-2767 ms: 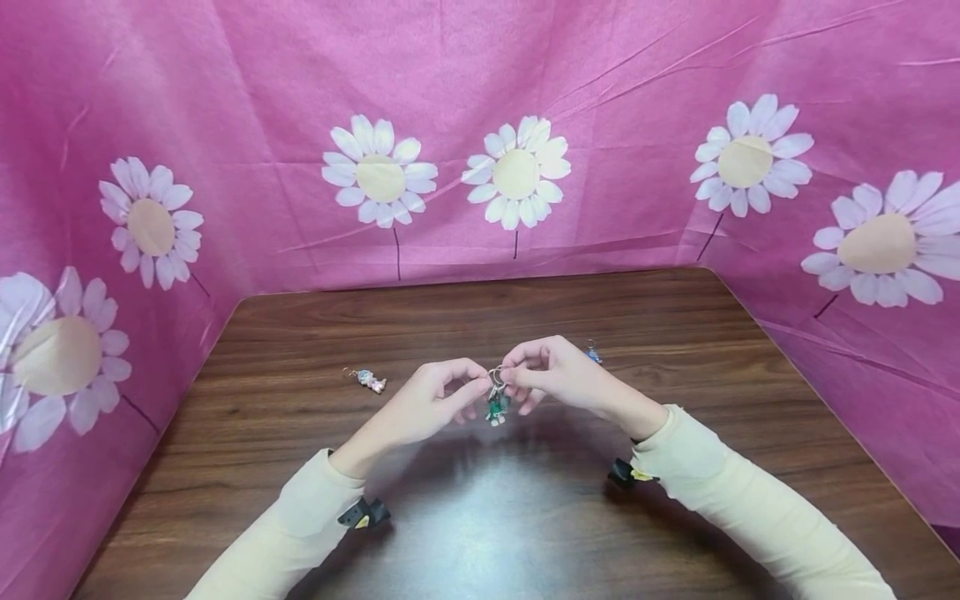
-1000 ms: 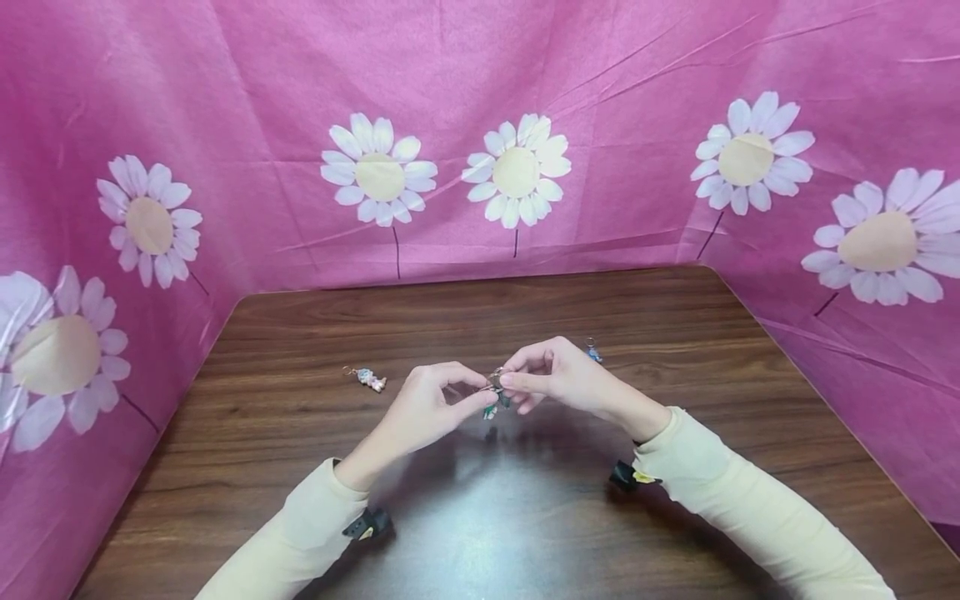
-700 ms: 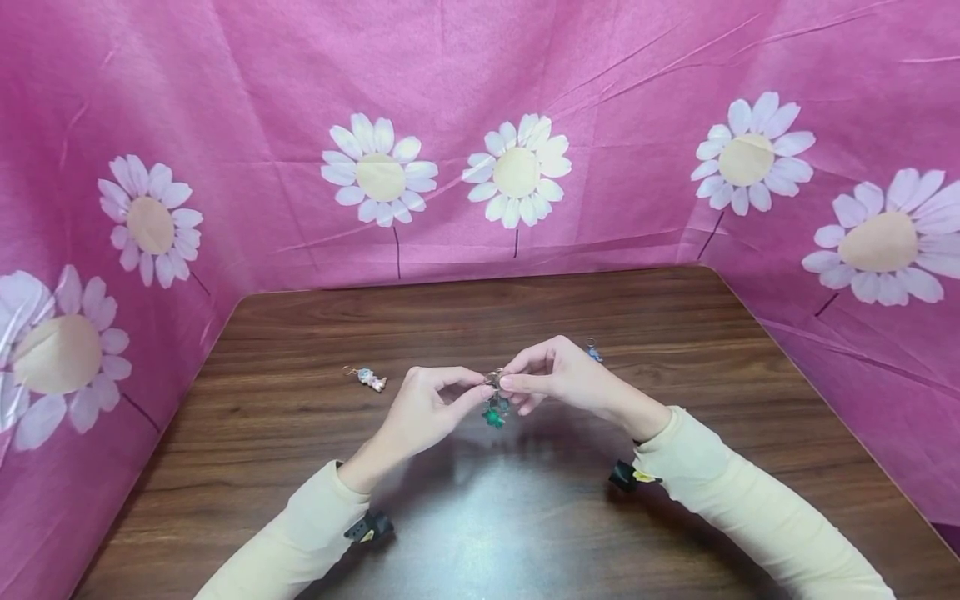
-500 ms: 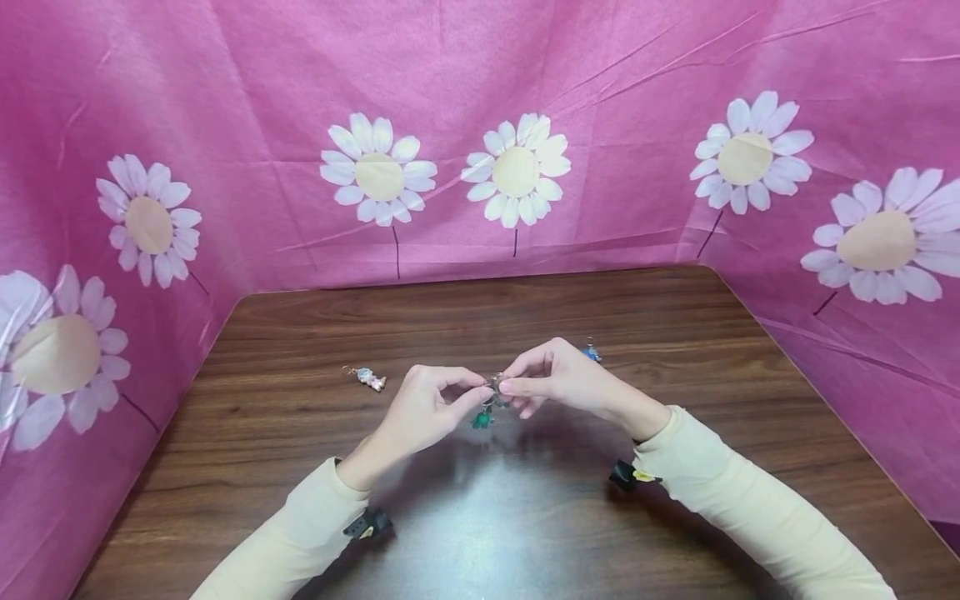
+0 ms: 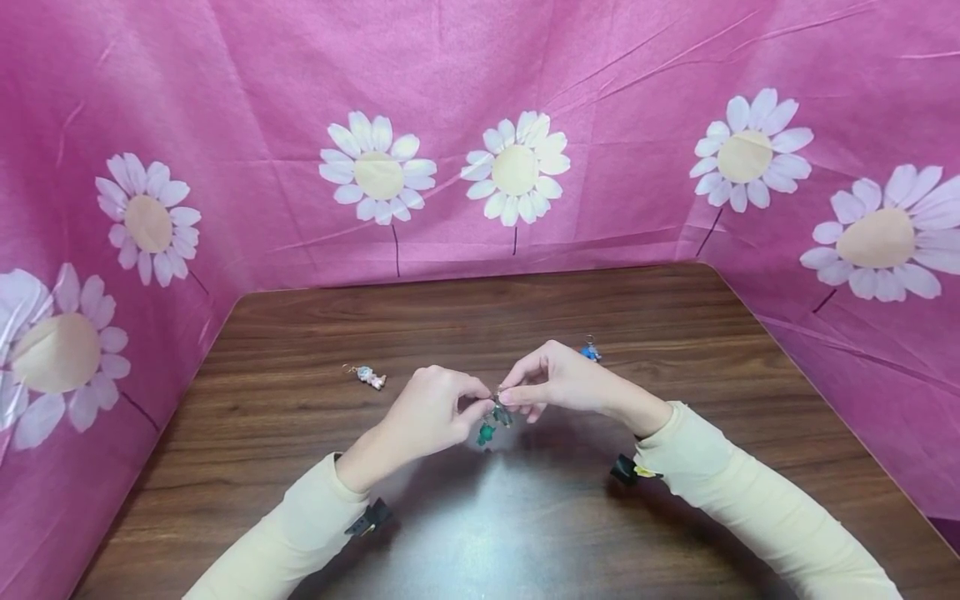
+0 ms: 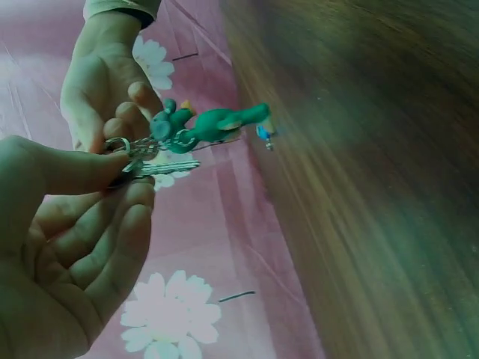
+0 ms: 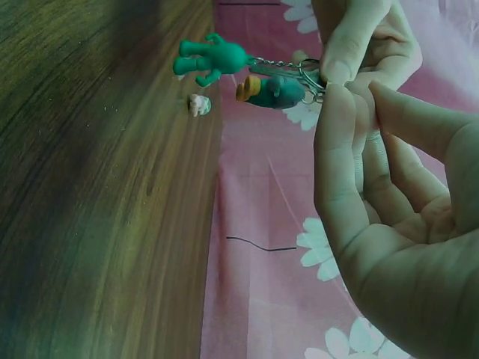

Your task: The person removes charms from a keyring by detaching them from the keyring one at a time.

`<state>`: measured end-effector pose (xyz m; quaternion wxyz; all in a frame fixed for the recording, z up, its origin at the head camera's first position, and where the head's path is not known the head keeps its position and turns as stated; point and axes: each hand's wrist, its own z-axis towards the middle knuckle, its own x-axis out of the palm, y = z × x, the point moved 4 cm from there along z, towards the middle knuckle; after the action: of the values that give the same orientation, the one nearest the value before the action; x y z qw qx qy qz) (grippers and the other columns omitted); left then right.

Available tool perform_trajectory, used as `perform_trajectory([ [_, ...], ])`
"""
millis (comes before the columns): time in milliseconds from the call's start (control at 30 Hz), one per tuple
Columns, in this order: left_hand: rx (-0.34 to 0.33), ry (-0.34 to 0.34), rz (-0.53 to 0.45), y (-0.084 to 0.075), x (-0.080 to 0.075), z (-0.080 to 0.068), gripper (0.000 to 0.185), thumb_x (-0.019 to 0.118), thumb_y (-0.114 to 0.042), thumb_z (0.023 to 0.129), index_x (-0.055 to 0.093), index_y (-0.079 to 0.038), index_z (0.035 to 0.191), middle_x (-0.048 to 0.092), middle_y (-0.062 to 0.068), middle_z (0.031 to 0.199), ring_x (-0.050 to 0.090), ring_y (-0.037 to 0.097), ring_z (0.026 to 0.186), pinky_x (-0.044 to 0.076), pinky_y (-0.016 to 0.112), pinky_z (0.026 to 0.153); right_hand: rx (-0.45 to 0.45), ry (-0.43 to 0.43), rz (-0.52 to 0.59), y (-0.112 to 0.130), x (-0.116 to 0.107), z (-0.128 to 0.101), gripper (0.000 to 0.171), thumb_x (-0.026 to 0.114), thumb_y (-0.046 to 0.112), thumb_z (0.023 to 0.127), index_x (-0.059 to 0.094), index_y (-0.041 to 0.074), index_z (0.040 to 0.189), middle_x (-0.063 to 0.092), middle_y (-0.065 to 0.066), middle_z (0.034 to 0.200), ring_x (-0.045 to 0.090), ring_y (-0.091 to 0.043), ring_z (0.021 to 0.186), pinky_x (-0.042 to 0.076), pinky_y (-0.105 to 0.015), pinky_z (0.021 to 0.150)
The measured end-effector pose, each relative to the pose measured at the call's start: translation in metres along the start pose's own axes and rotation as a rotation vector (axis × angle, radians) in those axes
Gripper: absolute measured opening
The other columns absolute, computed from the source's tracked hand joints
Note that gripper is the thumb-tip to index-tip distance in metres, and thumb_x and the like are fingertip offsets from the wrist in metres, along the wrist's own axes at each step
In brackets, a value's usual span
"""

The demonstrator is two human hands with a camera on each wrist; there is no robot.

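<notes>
In the head view, my left hand point(image 5: 416, 421) and right hand point(image 5: 566, 382) meet fingertip to fingertip above the table. Thumb and fingers of the left pinch a metal key ring point(image 6: 118, 144), while the right's fingertips hold it from the other side. From the ring hang a green figure charm point(image 7: 217, 60) on a short chain and a darker teal charm with orange parts point(image 7: 275, 91). A silver key point(image 6: 174, 167) sticks out beside them in the left wrist view. Fingertips hide part of the ring.
A pale figure charm with a ring point(image 5: 369, 377) lies on the brown wooden table point(image 5: 300, 325), left of the hands. A blue charm point(image 5: 591, 353) lies behind the right hand. Pink cloth point(image 5: 450, 75) with printed daisies walls the table's back and sides.
The green charm now hangs lower and clearer below the fingers than before, having swung about. Both hands have sunk slightly, the left one tilting more. The two charms on the table stay put.
</notes>
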<state>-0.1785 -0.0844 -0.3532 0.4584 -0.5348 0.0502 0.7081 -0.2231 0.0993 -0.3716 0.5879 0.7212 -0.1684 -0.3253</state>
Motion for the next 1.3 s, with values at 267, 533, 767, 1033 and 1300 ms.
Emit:
perform_trajectory([
  [267, 0.059, 0.07, 0.078, -0.013, -0.007, 0.008, 0.01, 0.074, -0.007, 0.084, 0.076, -0.014, 0.077, 0.056, -0.012, 0.059, 0.04, 0.0, 0.051, 0.036, 0.019, 0.046, -0.022, 0.028, -0.061, 0.003, -0.001, -0.001, 0.014, 0.074, 0.012, 0.094, 0.078, 0.002, 0.102, 0.075, -0.009, 0.084, 0.068, -0.036, 0.075, 0.063, -0.044, 0.067],
  [533, -0.019, 0.118, -0.041, -0.005, -0.007, 0.008, 0.006, 0.075, -0.012, 0.088, 0.079, -0.016, 0.086, 0.062, -0.015, 0.065, 0.041, -0.003, 0.051, 0.039, 0.019, 0.048, -0.026, 0.019, -0.039, 0.005, -0.002, -0.002, 0.014, 0.074, 0.011, 0.094, 0.078, 0.002, 0.103, 0.074, -0.009, 0.084, 0.068, -0.025, 0.071, 0.063, -0.045, 0.067],
  [767, -0.155, 0.21, -0.38, 0.014, -0.002, 0.003, 0.004, 0.075, -0.021, 0.093, 0.079, -0.02, 0.092, 0.072, -0.015, 0.078, 0.057, 0.002, 0.058, 0.049, 0.023, 0.055, -0.021, -0.011, 0.028, 0.003, -0.004, -0.002, 0.016, 0.075, 0.015, 0.094, 0.078, 0.005, 0.106, 0.075, -0.012, 0.097, 0.07, -0.032, 0.079, 0.062, -0.049, 0.073],
  [1033, -0.335, 0.281, -0.714, 0.036, 0.001, -0.005, 0.015, 0.075, -0.022, 0.094, 0.078, -0.009, 0.101, 0.076, 0.001, 0.089, 0.073, 0.029, 0.083, 0.061, 0.044, 0.078, 0.033, -0.086, 0.159, -0.005, -0.022, -0.004, 0.029, 0.074, 0.015, 0.095, 0.072, -0.007, 0.113, 0.073, -0.024, 0.099, 0.073, -0.039, 0.087, 0.058, -0.057, 0.082],
  [1300, -0.525, 0.289, -0.904, 0.063, 0.006, -0.021, 0.033, 0.074, -0.017, 0.094, 0.07, 0.009, 0.112, 0.076, 0.014, 0.095, 0.074, 0.034, 0.088, 0.06, 0.05, 0.083, 0.066, -0.25, 0.239, -0.034, -0.082, -0.021, 0.019, 0.072, 0.009, 0.096, 0.073, -0.003, 0.111, 0.073, -0.022, 0.103, 0.074, -0.028, 0.09, 0.058, -0.054, 0.084],
])
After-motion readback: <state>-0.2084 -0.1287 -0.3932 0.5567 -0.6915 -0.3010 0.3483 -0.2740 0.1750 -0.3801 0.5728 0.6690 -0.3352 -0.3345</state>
